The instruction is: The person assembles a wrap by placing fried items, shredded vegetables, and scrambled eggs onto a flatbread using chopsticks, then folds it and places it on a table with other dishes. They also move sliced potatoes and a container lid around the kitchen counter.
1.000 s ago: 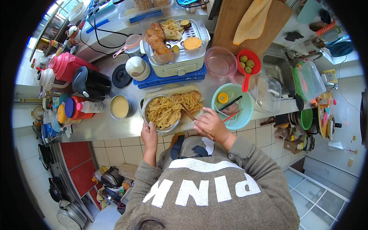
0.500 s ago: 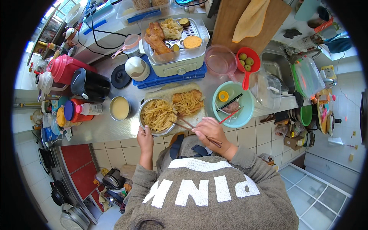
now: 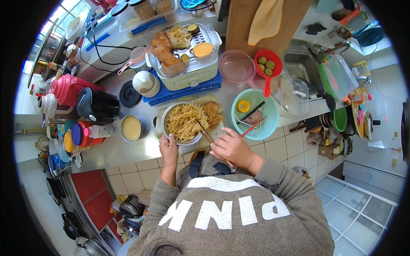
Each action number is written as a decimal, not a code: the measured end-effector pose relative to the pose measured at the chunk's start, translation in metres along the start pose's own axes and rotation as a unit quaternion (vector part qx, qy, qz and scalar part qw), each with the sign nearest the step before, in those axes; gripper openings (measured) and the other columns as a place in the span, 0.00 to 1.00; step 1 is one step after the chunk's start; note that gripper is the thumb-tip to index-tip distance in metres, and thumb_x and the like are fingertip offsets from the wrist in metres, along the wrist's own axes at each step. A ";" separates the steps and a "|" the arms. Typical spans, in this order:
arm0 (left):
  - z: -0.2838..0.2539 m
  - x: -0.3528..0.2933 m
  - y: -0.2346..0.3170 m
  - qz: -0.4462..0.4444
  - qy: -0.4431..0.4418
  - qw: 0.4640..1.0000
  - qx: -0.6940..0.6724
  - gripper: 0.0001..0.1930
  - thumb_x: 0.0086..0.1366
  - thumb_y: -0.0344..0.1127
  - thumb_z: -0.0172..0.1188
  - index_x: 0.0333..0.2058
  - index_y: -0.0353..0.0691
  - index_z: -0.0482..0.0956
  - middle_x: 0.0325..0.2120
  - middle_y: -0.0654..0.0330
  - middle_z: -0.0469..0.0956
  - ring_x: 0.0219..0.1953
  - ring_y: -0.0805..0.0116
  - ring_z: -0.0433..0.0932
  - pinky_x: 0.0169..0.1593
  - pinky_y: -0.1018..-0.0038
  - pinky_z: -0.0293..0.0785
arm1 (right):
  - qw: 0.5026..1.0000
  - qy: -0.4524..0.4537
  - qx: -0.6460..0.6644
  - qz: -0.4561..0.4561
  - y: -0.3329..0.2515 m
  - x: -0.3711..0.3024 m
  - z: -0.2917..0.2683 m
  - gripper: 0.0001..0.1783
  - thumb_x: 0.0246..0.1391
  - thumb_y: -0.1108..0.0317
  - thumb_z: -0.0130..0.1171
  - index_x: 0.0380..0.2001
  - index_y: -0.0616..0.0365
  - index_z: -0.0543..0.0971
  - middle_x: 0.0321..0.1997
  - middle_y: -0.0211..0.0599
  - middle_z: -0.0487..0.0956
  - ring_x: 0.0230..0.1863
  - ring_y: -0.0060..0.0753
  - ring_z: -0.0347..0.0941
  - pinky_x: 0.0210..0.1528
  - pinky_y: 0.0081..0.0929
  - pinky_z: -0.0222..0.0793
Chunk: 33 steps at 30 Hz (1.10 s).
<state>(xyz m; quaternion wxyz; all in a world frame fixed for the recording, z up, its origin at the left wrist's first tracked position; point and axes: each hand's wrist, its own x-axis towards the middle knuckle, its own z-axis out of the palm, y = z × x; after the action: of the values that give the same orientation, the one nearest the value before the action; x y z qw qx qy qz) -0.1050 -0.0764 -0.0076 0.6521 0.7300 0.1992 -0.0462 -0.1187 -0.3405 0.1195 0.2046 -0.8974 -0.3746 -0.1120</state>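
My left hand is closed on the near-left rim of a round metal bowl. Pale yellow shredded strips, perhaps potato, fill it. Brown chopsticks are gripped in my right hand, and their tips reach into the strips at the bowl's right side. The bowl partly covers a browned flat piece of food topped with more strips. This piece lies on a pale, greasy-looking sheet on the metal counter.
Behind stands a pale green electric steamer with food inside. A mint basin is to the right, near a red scoop of green fruit. Left are a small bowl of pale yellow liquid and a black jug.
The bowl has shifted right with my left hand, now covering more of the topped food piece. The chopsticks have turned steeper, and the whole view has shifted slightly.
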 end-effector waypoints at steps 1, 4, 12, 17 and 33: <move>0.002 0.004 -0.007 0.001 0.001 1.000 0.023 0.11 0.72 0.32 0.49 0.46 0.31 0.75 0.32 0.59 0.81 0.31 0.77 0.76 0.37 0.77 0.71 | 1.000 0.005 -0.003 -0.001 0.004 -0.002 0.002 0.10 0.54 0.59 0.61 0.32 0.53 0.78 0.30 0.29 0.76 0.37 0.33 0.75 0.61 0.42 0.65; 0.010 0.007 -0.009 0.012 0.012 0.998 0.064 0.11 0.72 0.33 0.50 0.43 0.31 0.76 0.29 0.59 0.81 0.29 0.76 0.75 0.35 0.75 0.71 | 1.000 0.022 -0.009 0.001 0.014 -0.008 0.006 0.10 0.54 0.59 0.62 0.31 0.54 0.78 0.29 0.29 0.76 0.36 0.33 0.75 0.60 0.42 0.66; 0.022 0.009 -0.010 0.011 0.019 0.999 0.047 0.12 0.72 0.33 0.49 0.47 0.31 0.76 0.30 0.59 0.82 0.29 0.76 0.75 0.36 0.76 0.71 | 0.993 0.080 0.043 0.074 0.031 -0.015 0.006 0.08 0.53 0.64 0.63 0.30 0.56 0.80 0.29 0.32 0.78 0.35 0.34 0.76 0.57 0.42 0.69; 0.015 0.011 -0.011 0.027 0.021 0.997 0.070 0.13 0.73 0.33 0.48 0.49 0.32 0.74 0.30 0.60 0.82 0.29 0.77 0.75 0.36 0.77 0.71 | 0.983 0.105 0.068 0.133 0.038 -0.017 0.007 0.07 0.55 0.65 0.61 0.30 0.58 0.80 0.30 0.34 0.80 0.35 0.36 0.77 0.57 0.42 0.69; -0.051 -0.018 -0.018 0.005 0.045 0.998 -0.054 0.11 0.74 0.32 0.47 0.47 0.34 0.74 0.30 0.65 0.77 0.22 0.83 0.68 0.23 0.83 0.62 | 0.945 0.128 0.116 0.276 0.024 -0.029 -0.005 0.11 0.60 0.66 0.54 0.26 0.60 0.78 0.27 0.41 0.79 0.34 0.48 0.75 0.47 0.42 0.69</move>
<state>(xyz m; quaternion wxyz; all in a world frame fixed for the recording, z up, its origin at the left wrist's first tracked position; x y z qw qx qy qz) -0.1375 -0.0299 -0.0116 0.6811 0.6962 0.2267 0.0009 -0.1222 -0.3761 0.1070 0.3765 -0.9138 -0.0929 -0.1209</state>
